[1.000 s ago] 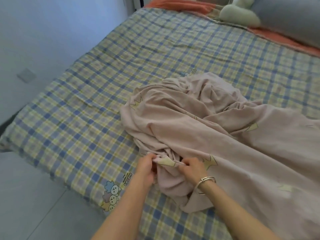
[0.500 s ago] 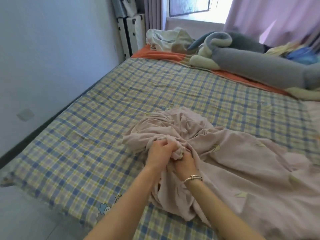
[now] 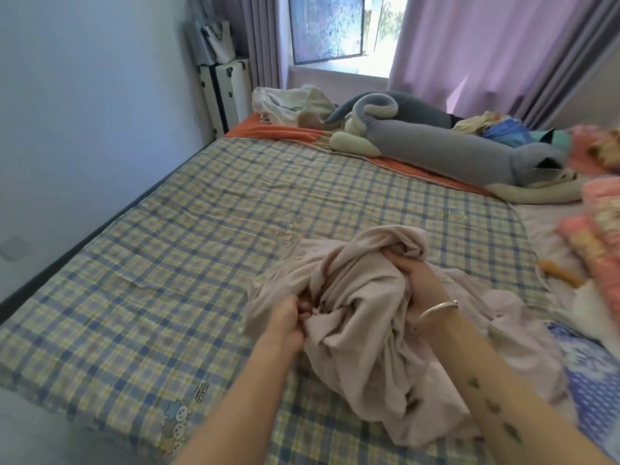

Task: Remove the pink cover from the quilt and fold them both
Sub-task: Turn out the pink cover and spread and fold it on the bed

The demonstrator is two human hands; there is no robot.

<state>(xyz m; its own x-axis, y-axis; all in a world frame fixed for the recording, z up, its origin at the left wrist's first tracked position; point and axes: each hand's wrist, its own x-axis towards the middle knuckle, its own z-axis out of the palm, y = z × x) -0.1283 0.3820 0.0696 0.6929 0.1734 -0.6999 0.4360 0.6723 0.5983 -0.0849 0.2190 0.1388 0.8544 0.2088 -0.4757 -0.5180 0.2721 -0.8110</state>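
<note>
The pale pink cover (image 3: 365,317) is bunched into a loose heap, lifted off the plaid bed (image 3: 208,229) in front of me. My left hand (image 3: 292,313) grips a gathered fold at the heap's left side. My right hand (image 3: 419,276), with a silver bangle on the wrist, grips the cloth higher up at the right. The cover's lower folds hang down between my forearms. I cannot make out the quilt apart from the cover.
A long grey plush toy (image 3: 453,146) and crumpled clothes (image 3: 295,105) lie at the bed's far end under the window. Pink folded bedding (image 3: 600,239) and a blue dotted cloth (image 3: 600,391) sit at the right. A wall runs along the left.
Both hands have gathered the cover up from the bed and raised it. The right hand moved up and to the right. My view tilted up toward the window.
</note>
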